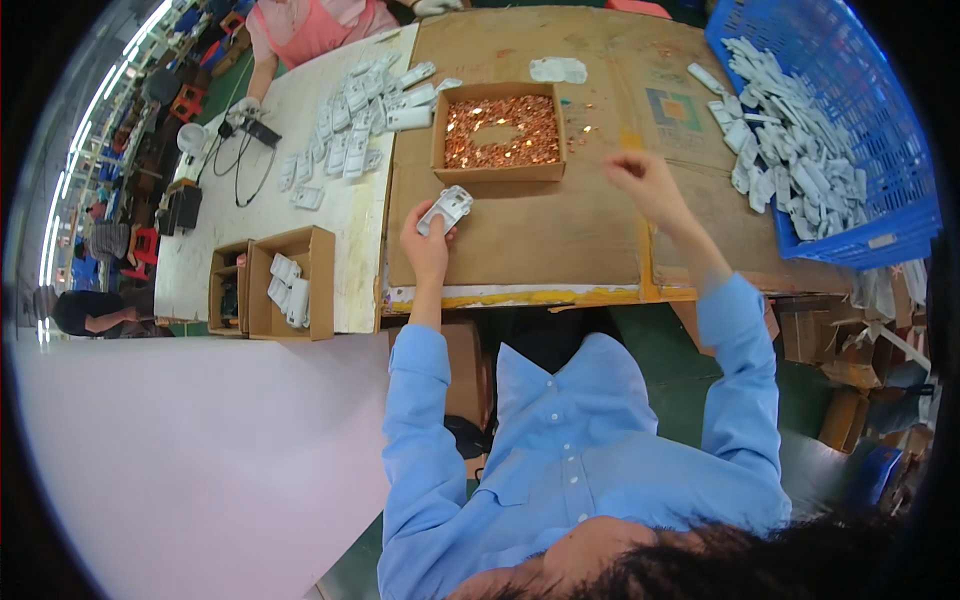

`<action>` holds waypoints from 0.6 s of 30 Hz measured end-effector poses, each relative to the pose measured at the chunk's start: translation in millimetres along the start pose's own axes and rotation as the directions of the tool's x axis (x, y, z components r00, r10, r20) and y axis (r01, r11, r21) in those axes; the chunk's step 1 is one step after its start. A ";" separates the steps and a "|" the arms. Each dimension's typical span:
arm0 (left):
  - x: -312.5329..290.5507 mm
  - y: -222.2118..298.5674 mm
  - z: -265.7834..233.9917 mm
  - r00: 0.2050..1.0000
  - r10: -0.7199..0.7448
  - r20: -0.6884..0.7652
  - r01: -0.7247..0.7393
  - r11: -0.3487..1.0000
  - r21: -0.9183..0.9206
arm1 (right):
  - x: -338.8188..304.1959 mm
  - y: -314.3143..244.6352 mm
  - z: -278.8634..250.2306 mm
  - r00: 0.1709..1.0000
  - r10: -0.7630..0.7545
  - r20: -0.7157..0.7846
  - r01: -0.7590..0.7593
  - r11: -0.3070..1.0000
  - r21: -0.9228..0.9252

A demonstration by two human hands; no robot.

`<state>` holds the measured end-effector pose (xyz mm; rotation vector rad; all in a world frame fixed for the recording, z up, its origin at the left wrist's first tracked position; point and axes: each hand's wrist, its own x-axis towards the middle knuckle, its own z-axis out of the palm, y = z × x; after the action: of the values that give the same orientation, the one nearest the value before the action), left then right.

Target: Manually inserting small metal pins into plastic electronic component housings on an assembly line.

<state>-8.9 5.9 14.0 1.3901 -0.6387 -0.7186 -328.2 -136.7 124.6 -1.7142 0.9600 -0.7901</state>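
Note:
My left hand (pixel 427 250) is closed around a white plastic housing (pixel 447 208) with openings moulded into it, held just above the cardboard-covered table near the front edge. My right hand (pixel 648 187) is raised to the right with its fingertips pinched together. Whatever sits between those fingers, if anything, is too small to make out. Between and beyond my hands stands a shallow cardboard box (pixel 497 174) full of small copper-coloured metal pieces (pixel 535 140). A few loose pieces lie on the cardboard just right of it.
A blue plastic basket (pixel 868 251) heaped with white plastic parts (pixel 800 150) stands at the right. Many similar housings (pixel 350 120) lie on the left table. Nearer, a cardboard box (pixel 322 285) holds more. Across the table, a person in pink (pixel 310 40) works beside a cable.

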 end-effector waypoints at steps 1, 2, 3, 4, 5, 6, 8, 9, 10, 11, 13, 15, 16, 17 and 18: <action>-6.9 2.2 7.2 1.000 0.008 0.017 -0.008 1.000 -0.002 | -19.8 6.9 -4.6 0.999 0.039 -0.005 -0.039 0.998 0.041; -19.7 5.2 17.5 1.000 0.025 -0.006 -0.026 0.997 -0.066 | -39.8 14.7 -8.1 0.997 0.081 -0.010 -0.080 0.993 0.086; -35.6 9.6 28.7 0.999 0.040 -0.034 -0.044 0.990 -0.132 | -58.7 20.7 -10.1 0.992 0.123 -0.026 -0.117 0.980 0.163; -58.2 23.1 46.6 0.999 -0.045 0.024 0.049 0.963 -0.264 | -80.8 24.7 -13.1 0.983 0.175 -0.047 -0.159 0.958 0.241; -81.9 35.7 64.0 0.989 -0.114 0.094 0.142 0.911 -0.388 | -100.2 18.5 -12.8 0.975 0.206 -0.084 -0.175 0.944 0.278; -102.6 40.8 77.5 0.970 -0.177 0.168 0.239 0.834 -0.498 | -116.7 18.3 -11.1 0.972 0.215 -0.095 -0.181 0.943 0.280; -129.6 28.9 87.3 0.872 -0.143 0.468 0.396 0.769 -0.502 | -137.4 21.9 -5.7 0.961 0.232 -0.150 -0.150 0.894 0.423; -143.2 30.3 98.1 0.837 -0.193 0.512 0.467 0.740 -0.484 | -147.3 24.5 -5.0 0.958 0.231 -0.170 -0.138 0.890 0.434; -155.6 36.9 107.7 0.801 -0.240 0.549 0.531 0.707 -0.467 | -154.5 23.0 -3.4 0.954 0.245 -0.171 -0.150 0.888 0.436; -163.8 40.8 114.1 0.781 -0.243 0.575 0.538 0.728 -0.424 | -161.2 19.9 -1.3 0.949 0.256 -0.183 -0.143 0.869 0.474; -179.5 49.9 127.2 0.787 -0.268 0.555 0.503 0.799 -0.328 | -177.8 20.0 5.1 0.937 0.266 -0.227 -0.120 0.853 0.507; -189.7 53.0 132.3 0.815 -0.227 0.533 0.405 0.881 -0.244 | -187.9 16.4 10.5 0.937 0.254 -0.239 -0.105 0.858 0.503; -194.0 54.7 133.6 0.830 -0.219 0.513 0.369 0.905 -0.211 | -190.6 13.1 12.8 0.944 0.223 -0.245 -0.077 0.867 0.492; -196.5 53.4 133.7 0.839 -0.186 0.511 0.314 0.933 -0.175 | -192.4 9.4 15.3 0.949 0.207 -0.237 -0.068 0.870 0.488; -200.0 53.6 132.2 0.836 -0.196 0.513 0.321 0.932 -0.167 | -192.1 4.5 21.2 0.955 0.185 -0.231 -0.056 0.879 0.473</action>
<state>-233.8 77.9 81.5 1.0709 -0.7282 -1.3550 -402.7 40.0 100.0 -1.1384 0.9554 -1.0903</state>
